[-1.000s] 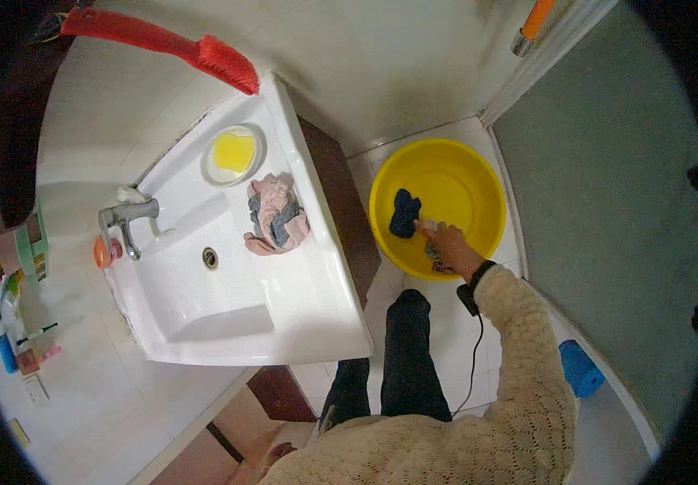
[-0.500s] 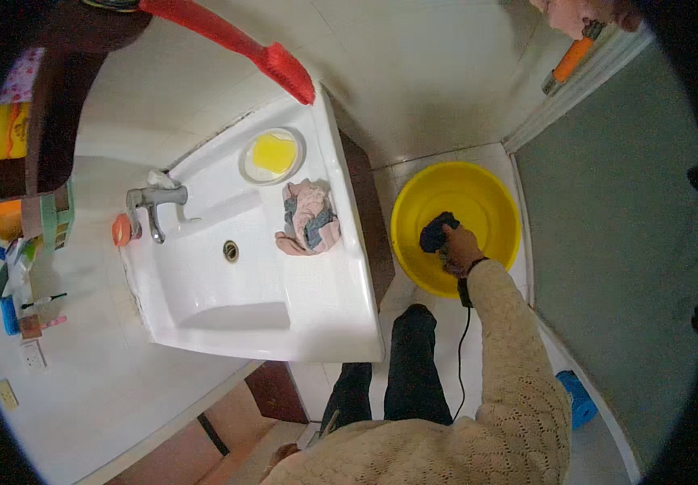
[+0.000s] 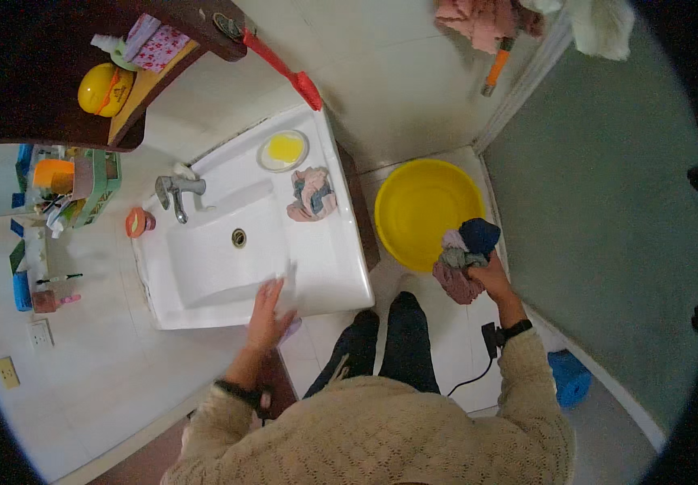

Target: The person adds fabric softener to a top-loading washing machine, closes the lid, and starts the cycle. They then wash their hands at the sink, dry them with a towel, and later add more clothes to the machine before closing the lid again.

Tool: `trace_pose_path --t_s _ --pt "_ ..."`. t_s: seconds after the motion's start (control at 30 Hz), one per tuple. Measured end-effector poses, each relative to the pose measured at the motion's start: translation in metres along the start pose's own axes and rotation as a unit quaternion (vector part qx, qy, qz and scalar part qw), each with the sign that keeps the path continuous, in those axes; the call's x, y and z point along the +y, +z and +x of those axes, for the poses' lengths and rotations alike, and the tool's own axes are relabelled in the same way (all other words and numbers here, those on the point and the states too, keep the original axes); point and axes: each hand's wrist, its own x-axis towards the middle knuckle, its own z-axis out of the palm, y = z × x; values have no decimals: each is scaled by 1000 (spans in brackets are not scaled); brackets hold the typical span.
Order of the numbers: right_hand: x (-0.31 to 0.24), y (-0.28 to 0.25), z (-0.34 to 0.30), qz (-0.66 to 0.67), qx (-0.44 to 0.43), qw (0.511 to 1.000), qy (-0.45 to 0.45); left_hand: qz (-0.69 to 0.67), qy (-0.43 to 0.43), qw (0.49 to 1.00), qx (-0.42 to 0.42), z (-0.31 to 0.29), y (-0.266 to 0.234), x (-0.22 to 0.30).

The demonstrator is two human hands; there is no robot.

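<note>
My right hand (image 3: pixel 491 277) is closed on a bundle of small cloth garments (image 3: pixel 463 257), dark blue, grey, lilac and maroon. The bundle hangs over the near right rim of a yellow basin (image 3: pixel 413 206) on the floor. Whether the pieces are socks I cannot tell. My left hand (image 3: pixel 266 314), slightly blurred, is over the near edge of the white sink (image 3: pixel 328 271), fingers stretched out and nothing visibly gripped. A small lilac patch beside it is too blurred to name. Crumpled pink and grey garments (image 3: pixel 312 194) lie on the sink's right ledge.
A yellow soap bar (image 3: pixel 285 148) rests in a dish beyond the garments. The faucet (image 3: pixel 177 194) stands at the sink's left. A red brush (image 3: pixel 307 89) hangs by the back corner. Right of the basin is a grey-green panel (image 3: pixel 599 210); a cable (image 3: pixel 474 380) dangles from my right wrist.
My right hand has come out of the basin toward me and right, now with a larger, multicoloured bundle. My left hand has come into view over the sink. The view has shifted.
</note>
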Motion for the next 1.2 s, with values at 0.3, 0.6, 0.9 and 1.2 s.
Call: trace_pose_path --t_s 0.3,0.6,0.9,1.2 --pt "-15 -8 -217 -50 154 985 -62 287 282 915 -8 223 4 32" --pt "14 -21 -315 168 398 902 -7 -231 64 967 -87 316 23 -72" --pt "122 -25 -246 234 562 787 -103 20 491 849 -194 411 195 47" --pt "147 -18 -224 218 599 742 -207 -238 387 708 -540 332 283 304"
